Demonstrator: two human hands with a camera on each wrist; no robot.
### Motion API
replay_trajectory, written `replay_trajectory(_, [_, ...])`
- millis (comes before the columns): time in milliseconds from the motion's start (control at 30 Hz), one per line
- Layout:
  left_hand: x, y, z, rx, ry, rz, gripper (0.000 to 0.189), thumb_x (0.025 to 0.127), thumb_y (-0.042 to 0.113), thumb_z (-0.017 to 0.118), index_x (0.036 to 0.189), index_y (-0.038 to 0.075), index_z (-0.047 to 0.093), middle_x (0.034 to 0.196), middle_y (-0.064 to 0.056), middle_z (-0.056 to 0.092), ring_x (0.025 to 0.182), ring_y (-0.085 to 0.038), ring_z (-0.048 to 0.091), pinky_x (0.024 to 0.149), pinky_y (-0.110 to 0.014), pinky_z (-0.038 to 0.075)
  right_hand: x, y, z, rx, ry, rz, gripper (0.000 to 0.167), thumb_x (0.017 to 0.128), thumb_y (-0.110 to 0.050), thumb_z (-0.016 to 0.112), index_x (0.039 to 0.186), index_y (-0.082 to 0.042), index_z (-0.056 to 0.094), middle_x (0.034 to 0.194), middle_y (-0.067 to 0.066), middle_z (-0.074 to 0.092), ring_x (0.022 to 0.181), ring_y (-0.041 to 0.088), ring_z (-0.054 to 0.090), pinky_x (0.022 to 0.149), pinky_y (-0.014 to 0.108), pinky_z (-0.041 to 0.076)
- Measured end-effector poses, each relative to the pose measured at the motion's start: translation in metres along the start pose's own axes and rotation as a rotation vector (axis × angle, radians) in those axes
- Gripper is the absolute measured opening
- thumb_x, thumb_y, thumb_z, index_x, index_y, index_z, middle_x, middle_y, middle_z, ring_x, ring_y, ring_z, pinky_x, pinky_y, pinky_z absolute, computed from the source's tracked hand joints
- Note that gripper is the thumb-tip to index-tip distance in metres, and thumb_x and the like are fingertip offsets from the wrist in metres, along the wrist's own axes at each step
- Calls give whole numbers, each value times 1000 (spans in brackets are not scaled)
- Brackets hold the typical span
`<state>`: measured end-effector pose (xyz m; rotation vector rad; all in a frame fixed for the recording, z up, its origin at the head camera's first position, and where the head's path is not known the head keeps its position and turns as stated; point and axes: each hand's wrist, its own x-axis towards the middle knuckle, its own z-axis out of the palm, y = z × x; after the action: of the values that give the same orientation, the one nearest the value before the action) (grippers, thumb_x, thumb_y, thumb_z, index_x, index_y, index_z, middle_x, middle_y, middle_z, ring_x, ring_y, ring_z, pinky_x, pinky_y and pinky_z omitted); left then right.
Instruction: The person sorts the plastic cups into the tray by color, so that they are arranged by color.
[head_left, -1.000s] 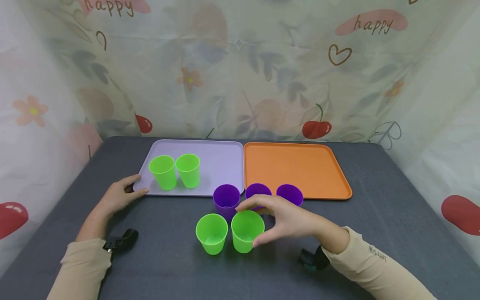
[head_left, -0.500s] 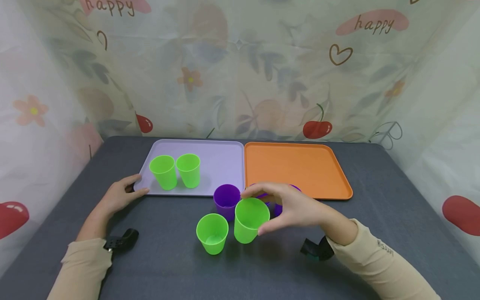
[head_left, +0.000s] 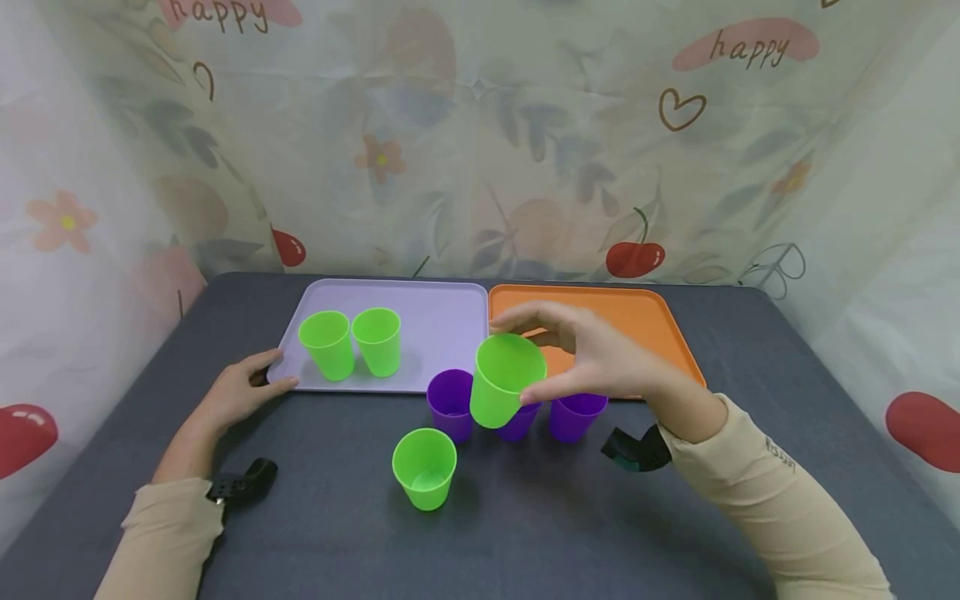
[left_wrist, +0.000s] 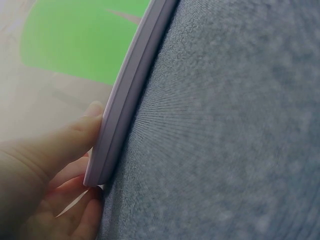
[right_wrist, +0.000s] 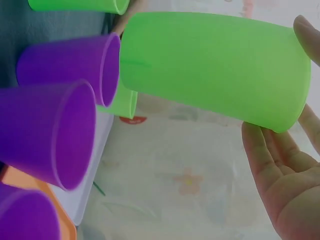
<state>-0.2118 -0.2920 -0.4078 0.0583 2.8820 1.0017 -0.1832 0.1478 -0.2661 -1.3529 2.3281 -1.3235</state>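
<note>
From the head view, a green cup (head_left: 504, 379) was held clear of the grey table (head_left: 750, 500) by the right hand (head_left: 600, 358), fingers and thumb pinching it near the rim, above three purple cups (head_left: 451, 404) standing in a row just in front of the trays. Another green cup (head_left: 423, 467) was seen alone nearer the person, and two more (head_left: 350, 342) were set side by side on the lilac tray (head_left: 438, 321), with the orange tray (head_left: 630, 321) touching it on the right. The left hand (head_left: 240, 392) was laid against the lilac tray's near left corner.

From the left wrist view, the tray's edge (left_wrist: 125, 105) was seen caught between thumb and fingers (left_wrist: 65, 140), a light grasp at the corner.

From the right wrist view, the lifted cup (right_wrist: 215, 67) was shown grasped at the rim, fingers (right_wrist: 272, 165) spread below it, with purple cups (right_wrist: 50, 135) close underneath.

The carry would likely be done best with the cup kept high enough to pass over the purple rims, held level, and the tray kept steadied by the corner while the cup is lowered upright.
</note>
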Motion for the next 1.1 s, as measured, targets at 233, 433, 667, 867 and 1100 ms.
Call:
replay_trajectory(233, [-1, -1, 0, 4, -2, -3, 77, 88, 41, 61, 141, -7, 32, 141, -36, 34, 127, -49, 37, 101, -58, 35, 19, 7, -13, -25, 65, 31, 61, 71, -6, 79, 126, -5, 52, 127, 10, 57, 115, 16, 55, 100, 33, 46])
replay_trajectory(433, [-3, 0, 0, 1, -2, -9, 77, 89, 40, 61, 141, -7, 32, 141, -36, 33, 128, -49, 37, 101, -58, 35, 35, 15, -22, -59, 104, 88, 62, 72, -7, 79, 128, -5, 51, 128, 9, 57, 116, 19, 54, 102, 38, 44])
replay_trajectory(667, [-4, 0, 0, 3, -4, -12, 77, 89, 41, 61, 141, -7, 31, 141, -36, 33, 127, -49, 37, 100, -59, 35, 50, 28, -29, -43, 122, 126, 60, 74, -11, 78, 128, -7, 51, 128, 9, 56, 114, 21, 56, 101, 39, 44])
replay_trajectory(867, [-2, 0, 0, 3, -4, -14, 77, 88, 41, 61, 141, -6, 31, 141, -36, 33, 128, -49, 37, 101, -58, 35, 58, 38, -32, -37, 117, 158, 60, 76, -13, 77, 129, -10, 50, 129, 8, 56, 113, 21, 58, 99, 39, 47])
replay_trajectory(1100, [0, -2, 0, 11, -9, -12, 79, 88, 43, 61, 141, -7, 31, 141, -36, 33, 127, -50, 37, 100, -59, 35, 65, 46, -34, -64, 103, 197, 59, 77, -16, 76, 130, -13, 50, 132, 6, 55, 118, 21, 55, 101, 41, 44])
